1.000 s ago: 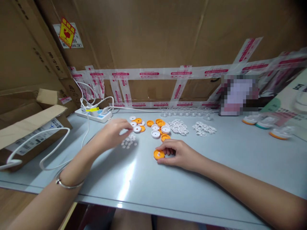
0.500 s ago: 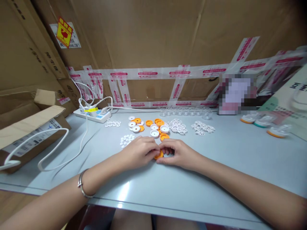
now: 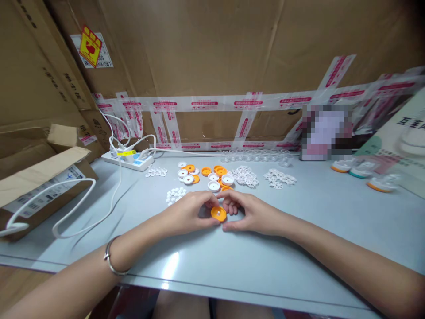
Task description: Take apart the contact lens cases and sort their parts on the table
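Note:
My left hand (image 3: 192,212) grips a shallow round orange cap (image 3: 215,219) by its left edge, thumb at the front and fingers behind. A small white piece (image 3: 218,213) sits at the centre of the cap. Just to the right, my right hand (image 3: 247,212) is curved with thumb and index finger apart, close to the cap's rim and holding nothing I can see. Beyond my hands lie several loose orange caps (image 3: 206,171) and white round caps (image 3: 227,179). Left of these are small white discs (image 3: 175,194).
White lattice-like pieces lie in two piles, one pile (image 3: 245,176) nearer the middle. Clear plastic cups (image 3: 255,155) line the back. A power strip (image 3: 128,159) with cables and an open carton (image 3: 46,181) stand left. Clear-topped assemblies (image 3: 381,181) and a phone-like blurred object (image 3: 323,135) are right.
My fingers have moved apart over the orange cap, uncovering its inside and the white piece. My right thumb and index finger have drawn away from the rim.

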Tool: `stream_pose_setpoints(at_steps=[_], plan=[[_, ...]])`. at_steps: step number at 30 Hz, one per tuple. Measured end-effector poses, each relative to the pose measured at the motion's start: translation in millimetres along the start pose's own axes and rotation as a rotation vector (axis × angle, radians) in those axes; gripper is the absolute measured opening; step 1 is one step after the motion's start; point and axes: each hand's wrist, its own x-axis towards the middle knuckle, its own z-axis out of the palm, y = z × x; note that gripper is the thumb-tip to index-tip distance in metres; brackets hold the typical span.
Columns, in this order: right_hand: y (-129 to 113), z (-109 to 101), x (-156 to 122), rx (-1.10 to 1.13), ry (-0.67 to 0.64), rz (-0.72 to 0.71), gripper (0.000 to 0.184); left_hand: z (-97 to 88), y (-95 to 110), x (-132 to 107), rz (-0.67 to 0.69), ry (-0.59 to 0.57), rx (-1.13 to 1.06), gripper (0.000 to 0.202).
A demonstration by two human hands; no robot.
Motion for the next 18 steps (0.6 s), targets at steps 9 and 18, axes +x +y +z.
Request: stream_pose_setpoints(at_steps=[9,18], plan=[[0,-5,-3,0.039,-0.026,0.036,0.049,-38.7,-11,-2,-0.137,0.271,-0.228,0.025],[0,3,-1,-0.094,0.045,0.011,0.029,-62.3,-58,4,-0.323,0.419,0.212,0.030]])
